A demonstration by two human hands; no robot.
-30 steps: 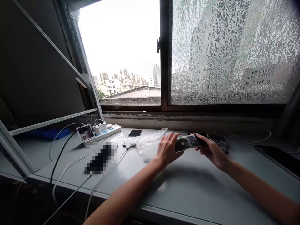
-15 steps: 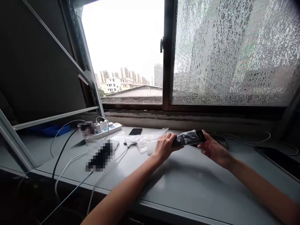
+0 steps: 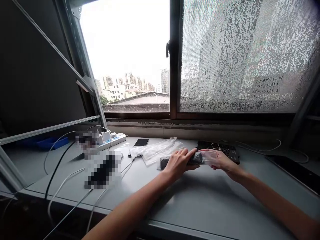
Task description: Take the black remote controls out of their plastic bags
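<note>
My left hand (image 3: 178, 162) is closed around a black remote-like device (image 3: 195, 158) that lies inside a clear plastic sleeve (image 3: 209, 157). The sleeve reaches past the device at both ends. At its right end, my right hand (image 3: 223, 162) pinches the loose plastic. Behind my hands a black panel with rows of small buttons or keys (image 3: 231, 152) lies on the grey table (image 3: 215, 206). More crumpled clear plastic bags (image 3: 155, 151) are spread left of my left hand.
A black phone (image 3: 141, 142) lies behind the bags. On the left are a white power strip (image 3: 117, 139), cables, blurred-out items and a blue tray (image 3: 53, 143). A dark tablet-like slab (image 3: 295, 170) lies at the right.
The device has slid further into the sleeve and now sits lower and more to the left. My right hand has moved from the device's end to the loose plastic. The view has shifted slightly.
</note>
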